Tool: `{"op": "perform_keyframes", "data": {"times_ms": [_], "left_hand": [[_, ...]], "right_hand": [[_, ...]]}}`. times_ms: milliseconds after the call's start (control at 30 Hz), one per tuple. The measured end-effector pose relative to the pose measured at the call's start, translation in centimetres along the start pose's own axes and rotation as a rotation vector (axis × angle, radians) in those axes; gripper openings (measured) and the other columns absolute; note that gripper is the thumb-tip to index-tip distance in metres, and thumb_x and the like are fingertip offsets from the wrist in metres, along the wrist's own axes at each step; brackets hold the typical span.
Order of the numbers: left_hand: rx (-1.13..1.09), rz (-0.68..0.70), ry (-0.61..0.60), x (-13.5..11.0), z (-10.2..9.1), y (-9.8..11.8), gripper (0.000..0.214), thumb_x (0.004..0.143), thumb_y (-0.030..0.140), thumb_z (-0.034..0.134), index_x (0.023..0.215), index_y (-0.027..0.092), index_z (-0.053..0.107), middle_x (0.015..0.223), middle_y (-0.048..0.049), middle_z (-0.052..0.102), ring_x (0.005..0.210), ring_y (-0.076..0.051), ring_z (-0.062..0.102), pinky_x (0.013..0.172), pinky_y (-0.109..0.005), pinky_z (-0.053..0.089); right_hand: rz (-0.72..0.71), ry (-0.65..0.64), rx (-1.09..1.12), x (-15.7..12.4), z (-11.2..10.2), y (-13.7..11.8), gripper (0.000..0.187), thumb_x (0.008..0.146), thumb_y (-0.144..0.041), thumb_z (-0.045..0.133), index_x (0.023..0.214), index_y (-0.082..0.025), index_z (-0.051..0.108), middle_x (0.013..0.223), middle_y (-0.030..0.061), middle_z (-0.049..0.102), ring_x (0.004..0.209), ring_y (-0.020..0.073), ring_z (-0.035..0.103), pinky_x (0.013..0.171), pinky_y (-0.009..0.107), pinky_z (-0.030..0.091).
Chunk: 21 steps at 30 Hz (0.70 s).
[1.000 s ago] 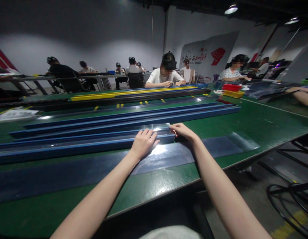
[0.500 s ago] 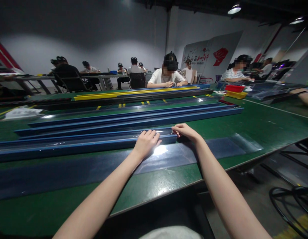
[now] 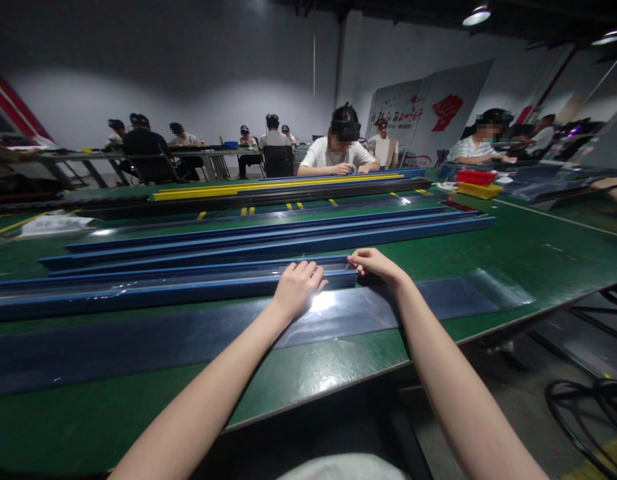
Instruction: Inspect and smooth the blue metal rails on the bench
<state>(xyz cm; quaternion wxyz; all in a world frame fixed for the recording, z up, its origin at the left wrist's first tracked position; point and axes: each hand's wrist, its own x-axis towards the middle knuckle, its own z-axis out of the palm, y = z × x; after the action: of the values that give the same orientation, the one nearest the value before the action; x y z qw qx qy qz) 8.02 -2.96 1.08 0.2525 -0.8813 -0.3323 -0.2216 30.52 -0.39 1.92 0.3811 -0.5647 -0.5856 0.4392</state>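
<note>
A long blue channel strip (image 3: pixel 188 293) lies across the table in front of me, with a clear plastic film (image 3: pixel 133 285) inside it. Near its right end, my left hand (image 3: pixel 297 288) is laid over the channel, fingers curled down onto the front wall. My right hand (image 3: pixel 377 265) is at the very end of the channel, thumb and fingertips pinched together; what lies between them is too small to make out. Closer to me, a flat translucent sheet strip (image 3: pixel 153 337) is spread on the green table (image 3: pixel 308 393), under both forearms.
Beyond the channel lie more blue channels (image 3: pixel 298 237), then black and yellow strips (image 3: pixel 278 186). A red tray (image 3: pixel 476 177) and yellow tray (image 3: pixel 478 191) stand at the right, by a dark phone-like object (image 3: pixel 462 207). A co-worker (image 3: pixel 338 153) sits opposite. Cables (image 3: pixel 583 407) hang at lower right.
The whole view has shifted slightly, so things appear a little farther right. Both hands keep their places at the channel's right end.
</note>
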Motion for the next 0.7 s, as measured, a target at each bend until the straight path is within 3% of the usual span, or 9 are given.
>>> {"op": "perform_keyframes", "data": {"times_ms": [700], "left_hand": [[-0.011,-0.019,0.01,0.1,0.5,0.0,0.017,0.087,0.03,0.049,0.086,0.015,0.057,0.079,-0.0045,0.06,0.072,-0.018,0.055,0.063,-0.03,0.032]], "right_hand": [[-0.017,0.027,-0.131,1.2,0.1,1.3,0.015,0.072,-0.022,0.054,0.058,-0.016,0.053,0.046,-0.0033,0.049,0.042,0.0058,0.044,0.043,0.018,0.037]]}}
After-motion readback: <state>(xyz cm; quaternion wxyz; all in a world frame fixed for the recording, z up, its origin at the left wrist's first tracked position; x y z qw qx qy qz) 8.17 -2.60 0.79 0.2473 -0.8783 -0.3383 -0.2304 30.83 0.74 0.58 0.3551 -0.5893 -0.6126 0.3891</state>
